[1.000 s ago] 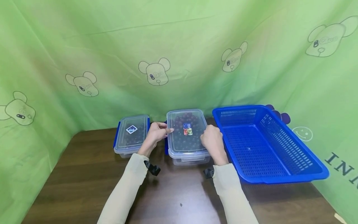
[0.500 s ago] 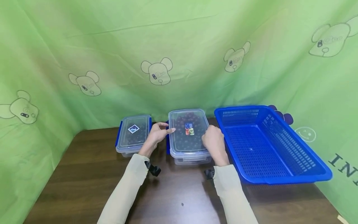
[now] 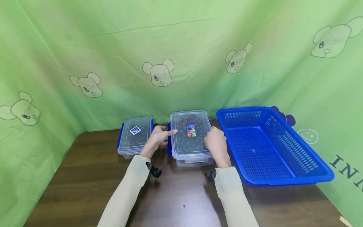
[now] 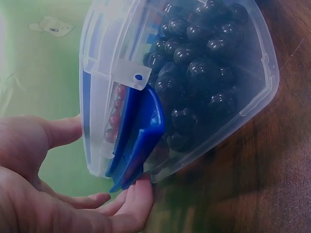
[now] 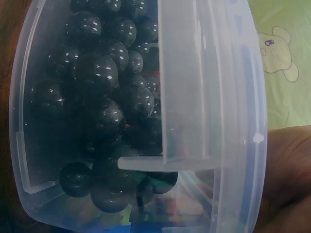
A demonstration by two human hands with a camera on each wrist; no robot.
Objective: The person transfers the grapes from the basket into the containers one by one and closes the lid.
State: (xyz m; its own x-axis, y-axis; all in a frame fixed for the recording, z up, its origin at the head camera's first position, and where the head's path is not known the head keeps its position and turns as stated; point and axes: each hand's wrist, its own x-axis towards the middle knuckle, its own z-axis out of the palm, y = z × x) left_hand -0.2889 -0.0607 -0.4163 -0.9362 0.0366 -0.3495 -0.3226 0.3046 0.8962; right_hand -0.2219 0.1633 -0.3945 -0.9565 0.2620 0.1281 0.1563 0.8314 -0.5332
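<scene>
A clear plastic food storage container (image 3: pixel 181 148) with a fruit sticker on its lid stands mid-table, full of dark glossy balls (image 4: pixel 201 73) with some reddish ones (image 4: pixel 115 119). On its left side a blue latch (image 4: pixel 141 128) sticks out from the wall, swung away. My left hand (image 3: pixel 158 138) has its thumb on the lid's left edge and its fingertips (image 4: pixel 143 189) at the latch's free edge. My right hand (image 3: pixel 216 142) is curled over the container's right edge; its fingertips are hidden in the head view, and only part of the hand shows beyond the lid in the right wrist view.
A smaller lidded container (image 3: pixel 134 138) with blue latches stands close to the left of my left hand. To the right, a large blue perforated basket (image 3: pixel 244 164) sits near my right hand. A green printed curtain (image 3: pixel 193 91) hangs behind the brown table (image 3: pixel 82 189).
My left fingers have shifted nearer along the container's left side, showing more of the blue latch, while the thumb stays on the lid. The right hand holds its place.
</scene>
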